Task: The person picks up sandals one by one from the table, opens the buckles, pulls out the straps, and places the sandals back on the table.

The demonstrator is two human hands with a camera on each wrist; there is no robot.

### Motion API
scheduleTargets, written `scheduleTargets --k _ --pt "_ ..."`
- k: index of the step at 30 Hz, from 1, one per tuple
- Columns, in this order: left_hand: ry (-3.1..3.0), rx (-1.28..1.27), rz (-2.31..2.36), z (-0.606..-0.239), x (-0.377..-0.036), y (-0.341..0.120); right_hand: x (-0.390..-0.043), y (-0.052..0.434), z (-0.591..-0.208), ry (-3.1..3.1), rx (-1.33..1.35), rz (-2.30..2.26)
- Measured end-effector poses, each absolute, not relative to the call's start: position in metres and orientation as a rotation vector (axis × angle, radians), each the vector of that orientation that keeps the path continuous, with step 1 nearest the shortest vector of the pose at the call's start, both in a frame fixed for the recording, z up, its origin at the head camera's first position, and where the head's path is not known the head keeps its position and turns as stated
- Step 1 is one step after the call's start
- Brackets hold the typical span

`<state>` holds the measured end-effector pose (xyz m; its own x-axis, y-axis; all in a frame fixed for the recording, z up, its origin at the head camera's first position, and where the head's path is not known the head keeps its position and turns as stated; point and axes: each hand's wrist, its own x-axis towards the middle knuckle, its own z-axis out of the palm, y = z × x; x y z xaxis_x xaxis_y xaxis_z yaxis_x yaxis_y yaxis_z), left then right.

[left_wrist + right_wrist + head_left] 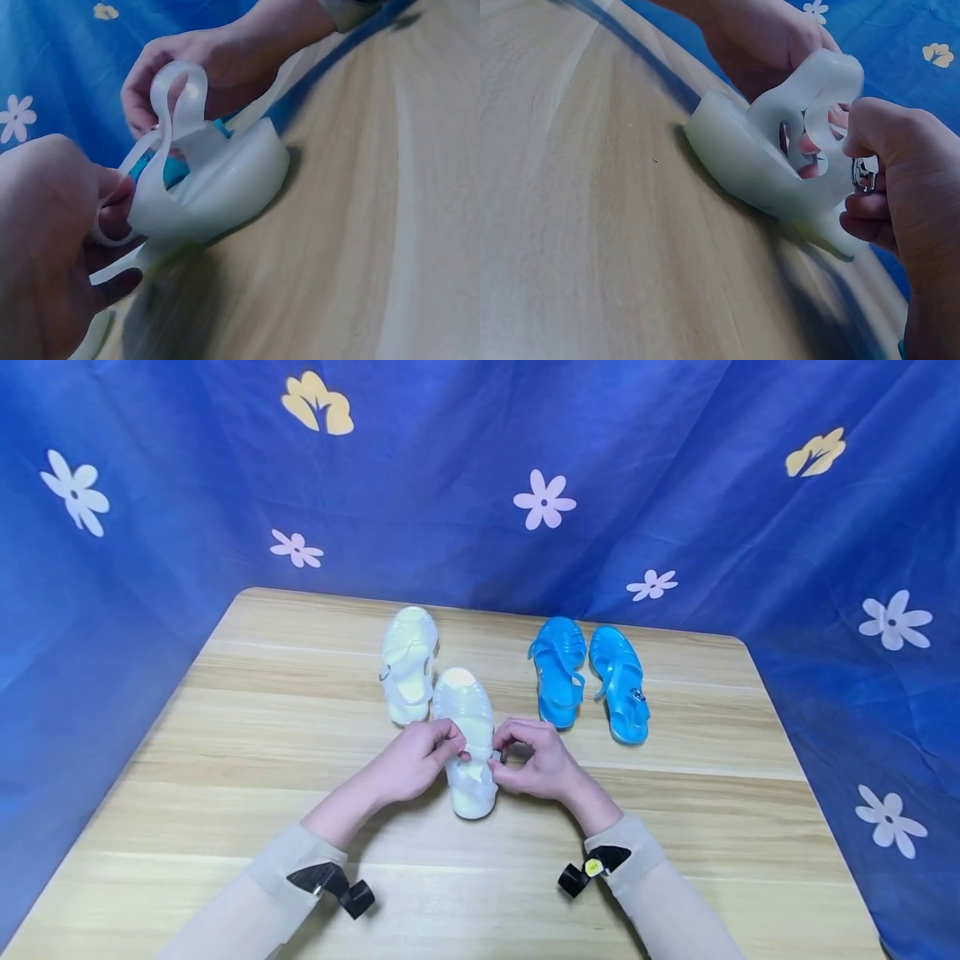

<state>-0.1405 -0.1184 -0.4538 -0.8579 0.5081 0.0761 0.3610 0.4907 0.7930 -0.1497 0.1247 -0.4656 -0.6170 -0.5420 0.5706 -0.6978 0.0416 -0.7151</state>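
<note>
A translucent white jelly sandal [467, 727] lies between both hands: left hand [415, 762] pinches its strap, right hand [534, 760] grips its metal buckle [864, 174].

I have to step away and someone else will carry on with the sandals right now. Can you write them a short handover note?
Left hand: pinches the ankle strap of the near white sandal.
Right hand: pinches the metal buckle on that sandal's other side.
The sandal lies sole down on the wooden table, toe pointing away; the strap end looks free, not yet through the buckle.
The other white sandal lies just behind it to the left; whether it is fastened cannot be told.
The blue pair stands side by side to the right, untouched.
Probably left: thread and close this strap.
</note>
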Motion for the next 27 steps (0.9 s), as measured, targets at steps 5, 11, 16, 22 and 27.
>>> scheduleTargets --k 5,11,16,22,27 --pt "2.597 0.830 1.251 -0.454 -0.143 -0.118 -0.145 0.125 -0.458 -2.149 1.285 1.643" --pt "2.642 0.867 1.194 -0.454 -0.143 -0.118 -0.153 0.125 -0.482 -2.165 1.268 1.628" --pt "2.655 0.888 1.163 -0.453 -0.143 -0.116 -0.156 0.126 -0.492 -2.197 1.268 1.593" --pt "2.738 0.922 1.141 -0.454 -0.141 -0.113 -0.156 0.126 -0.491 -2.198 1.277 1.576" --pt "2.903 0.999 1.044 -0.453 -0.138 -0.111 -0.156 0.127 -0.492 -2.168 1.288 1.564"
